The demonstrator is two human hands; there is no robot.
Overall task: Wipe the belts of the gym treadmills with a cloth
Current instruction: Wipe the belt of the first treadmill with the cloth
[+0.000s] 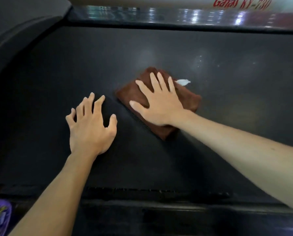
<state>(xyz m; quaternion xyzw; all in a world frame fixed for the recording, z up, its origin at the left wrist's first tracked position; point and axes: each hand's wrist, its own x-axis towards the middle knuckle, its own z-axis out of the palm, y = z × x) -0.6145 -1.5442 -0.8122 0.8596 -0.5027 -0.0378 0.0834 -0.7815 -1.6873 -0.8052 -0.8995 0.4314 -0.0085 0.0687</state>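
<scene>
Right hand (161,106) pressed flat, fingers straight, on folded brown plush cloth (188,99), left hand (91,126) fingers spread, tips on matte black treadmill belt (227,133)

The treadmill belt (159,51) is a dark, matte surface filling most of the view, with faint pale smears toward one o'clock. A folded brown cloth (190,99) lies flat on it just right of centre, the right hand (159,108) pressed on top with fingers spread, and a small white tag or scrap (183,81) shows at the cloth's two o'clock edge. The left hand (91,126) rests directly on the belt at about eight o'clock from the cloth, fingers arched, close beside it but apart.
</scene>
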